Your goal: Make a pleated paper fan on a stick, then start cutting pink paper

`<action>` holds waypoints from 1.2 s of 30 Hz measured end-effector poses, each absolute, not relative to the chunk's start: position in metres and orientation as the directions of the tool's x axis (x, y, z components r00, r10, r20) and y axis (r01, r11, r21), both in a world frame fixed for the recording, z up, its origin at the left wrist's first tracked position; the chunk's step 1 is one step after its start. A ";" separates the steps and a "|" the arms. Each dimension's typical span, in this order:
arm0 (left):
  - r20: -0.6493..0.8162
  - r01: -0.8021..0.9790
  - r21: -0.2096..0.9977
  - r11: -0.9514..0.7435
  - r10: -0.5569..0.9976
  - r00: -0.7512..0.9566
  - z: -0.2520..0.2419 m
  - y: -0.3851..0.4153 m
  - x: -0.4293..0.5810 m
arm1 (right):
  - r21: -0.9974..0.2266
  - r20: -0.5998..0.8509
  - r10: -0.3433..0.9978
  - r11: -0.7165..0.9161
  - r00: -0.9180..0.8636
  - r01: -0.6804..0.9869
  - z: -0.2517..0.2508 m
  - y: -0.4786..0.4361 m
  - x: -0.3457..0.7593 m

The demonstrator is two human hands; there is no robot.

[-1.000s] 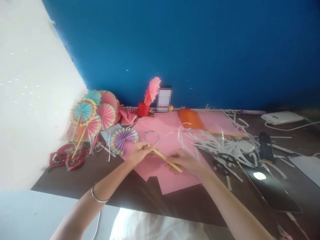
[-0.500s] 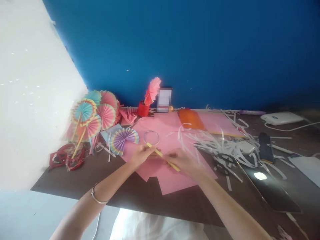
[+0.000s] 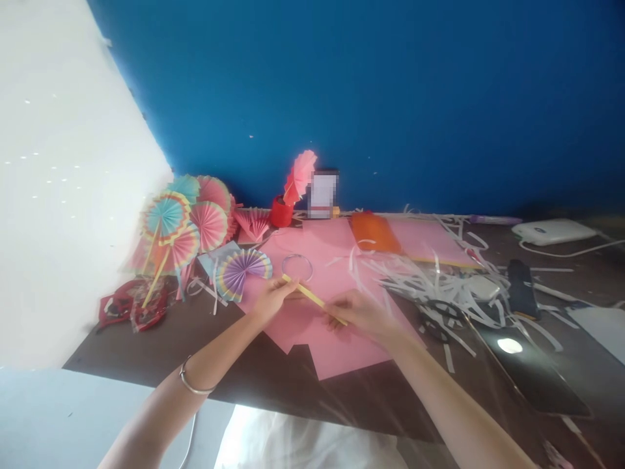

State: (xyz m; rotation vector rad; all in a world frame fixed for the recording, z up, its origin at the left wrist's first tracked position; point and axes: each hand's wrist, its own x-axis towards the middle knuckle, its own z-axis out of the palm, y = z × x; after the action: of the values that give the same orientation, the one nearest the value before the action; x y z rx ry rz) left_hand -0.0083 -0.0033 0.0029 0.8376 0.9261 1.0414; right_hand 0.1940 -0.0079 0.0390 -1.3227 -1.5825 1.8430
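Between my two hands runs a thin yellow strip (image 3: 312,296), slanting down to the right; it looks like folded paper or a flat stick. My left hand (image 3: 276,298) pinches its upper left end. Near the lower right end, my right hand (image 3: 359,314) has its fingers closed on the strip. Both hands are over overlapping pink paper sheets (image 3: 336,355). Just beyond the strip lies a thin round bangle (image 3: 297,267) on the pink paper. A purple pleated paper fan (image 3: 243,272) lies to the left of my left hand.
Finished-looking paper fans (image 3: 166,218) cluster at the left by the wall. A red cup (image 3: 282,212) holds a pink fan at the back. White paper scraps (image 3: 439,286) pile up on the right, near a phone (image 3: 532,371). An orange sheet (image 3: 375,232) lies behind.
The yellow strip has shifted slightly left and tilts a bit less. My left hand has slid closer to its upper end; my right hand stays near the lower end.
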 end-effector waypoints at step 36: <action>-0.172 -0.336 0.922 0.194 0.980 0.095 0.005 0.000 -0.014 | -0.935 -0.163 0.927 -0.036 -0.337 0.353 0.038 -0.010 0.191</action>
State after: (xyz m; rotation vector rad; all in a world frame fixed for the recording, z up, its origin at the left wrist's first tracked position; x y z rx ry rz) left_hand -0.0138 0.0002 0.0053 0.8480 0.9888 1.1735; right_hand 0.1911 -0.0103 0.0377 -1.3505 -1.7045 1.3795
